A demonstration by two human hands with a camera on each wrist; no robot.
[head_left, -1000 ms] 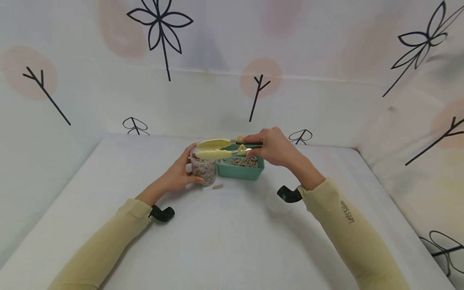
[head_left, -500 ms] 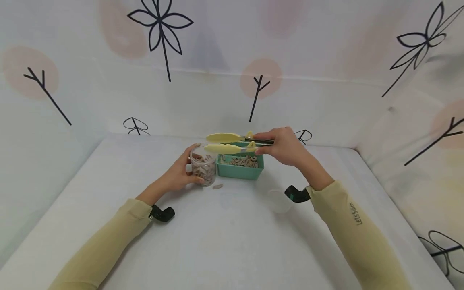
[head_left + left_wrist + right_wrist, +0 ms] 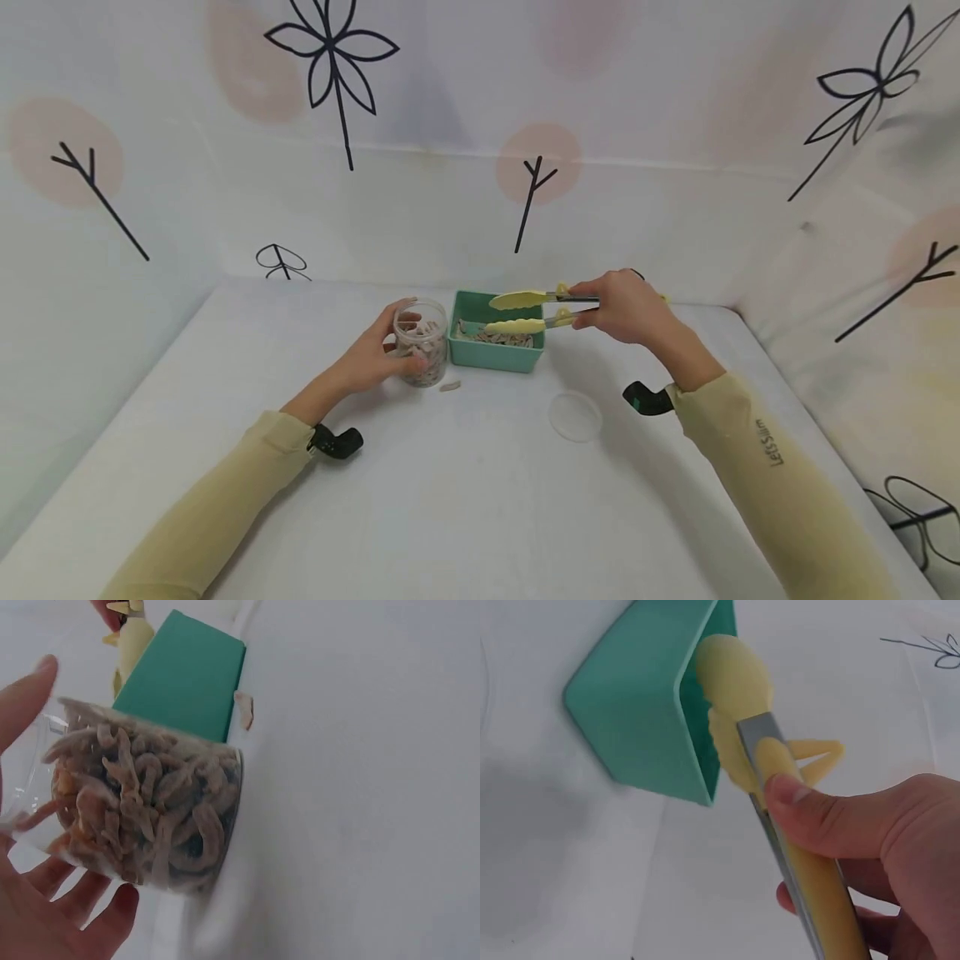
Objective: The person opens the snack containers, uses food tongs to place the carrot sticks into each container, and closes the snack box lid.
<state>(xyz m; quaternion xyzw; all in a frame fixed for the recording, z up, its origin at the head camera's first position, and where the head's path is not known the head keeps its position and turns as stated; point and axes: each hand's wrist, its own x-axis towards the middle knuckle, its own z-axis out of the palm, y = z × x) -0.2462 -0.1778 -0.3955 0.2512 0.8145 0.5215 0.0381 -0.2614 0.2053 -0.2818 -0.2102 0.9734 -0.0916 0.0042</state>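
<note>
My left hand is wrapped around a clear plastic jar standing upright on the table. In the left wrist view, small greyish-brown curled dried pieces fill much of the jar, whose mouth is uncovered. My right hand holds a pair of yellow-tipped tongs with thumb and fingers on either arm. The tong tips are spread apart over a teal rectangular box, right beside the jar. More of the same pieces lie on the bottom of the box, partly hidden by the tongs.
One loose piece lies on the white table in front of the jar and box. A clear round lid lies flat to the right. Patterned fabric rises behind the table's far edge.
My right hand has carried the tongs rightward from above the jar's mouth to over the teal box, and the tips are now lower. My left hand keeps the jar in place.
</note>
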